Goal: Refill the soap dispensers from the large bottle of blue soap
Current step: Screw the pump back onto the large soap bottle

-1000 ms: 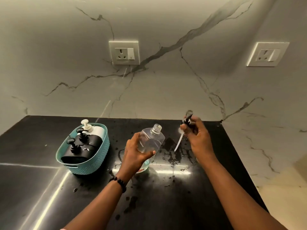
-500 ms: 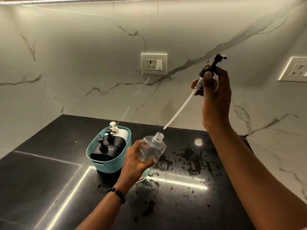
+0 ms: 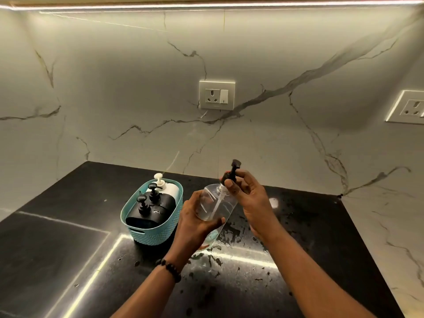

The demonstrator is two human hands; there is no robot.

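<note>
My left hand (image 3: 193, 222) grips a clear plastic dispenser bottle (image 3: 214, 204), tilted above the black counter (image 3: 309, 226). My right hand (image 3: 249, 196) pinches the black pump head (image 3: 232, 173) at the bottle's neck, and the white dip tube runs down inside the bottle. A little pale liquid shows near the bottle's base. A teal basket (image 3: 158, 232) to the left holds two black dispensers (image 3: 149, 210) and a white dispenser (image 3: 166, 185). No large bottle of blue soap is in view.
The counter is wet with splashes around the bottle. A marble wall stands behind with a socket (image 3: 216, 95) in the middle and another socket (image 3: 407, 107) on the right wall. The counter's right edge meets a pale marble surface.
My right hand came down from high up with the pump and slid its tube into the bottle's neck. My left hand kept hold of the bottle.
</note>
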